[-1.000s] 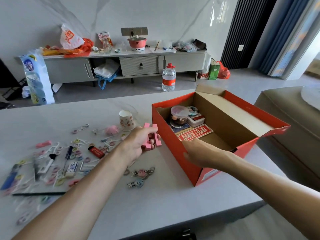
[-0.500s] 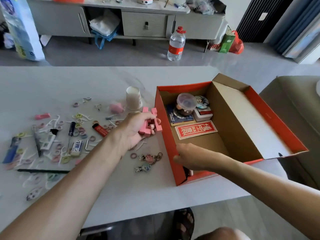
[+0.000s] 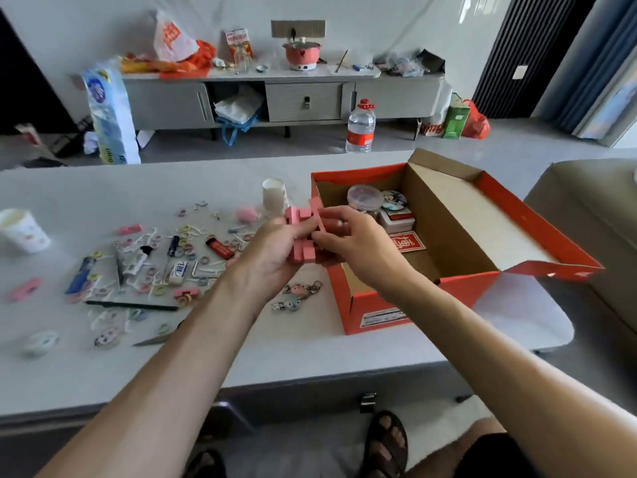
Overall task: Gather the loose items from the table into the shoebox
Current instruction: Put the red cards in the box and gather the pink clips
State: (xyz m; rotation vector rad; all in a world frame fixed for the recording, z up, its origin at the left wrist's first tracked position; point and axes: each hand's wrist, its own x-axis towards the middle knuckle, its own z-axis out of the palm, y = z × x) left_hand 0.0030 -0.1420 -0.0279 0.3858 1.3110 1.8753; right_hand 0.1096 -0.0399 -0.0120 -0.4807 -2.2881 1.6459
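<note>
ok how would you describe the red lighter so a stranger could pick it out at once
Start at the orange shoebox on the white table and look left to the scatter of pastel rings. The red lighter lies flat there, just right of the black-handled screwdriver: the only solid red oblong with a black end.

The orange shoebox (image 3: 379, 307) was set upright and open at the right of the table (image 3: 103, 188), with a clear tub (image 3: 364, 196), a round badge (image 3: 393, 200) and a red card (image 3: 406, 242) contained at its far end. A pink block puzzle (image 3: 301, 219) was gripped by the left hand (image 3: 272, 253) and the right hand (image 3: 351, 239) beside the box's left wall. A red lighter (image 3: 219, 248), a screwdriver (image 3: 171, 250), keychains (image 3: 298, 294) and small rings (image 3: 188, 248) were scattered on the tabletop to the left.
</note>
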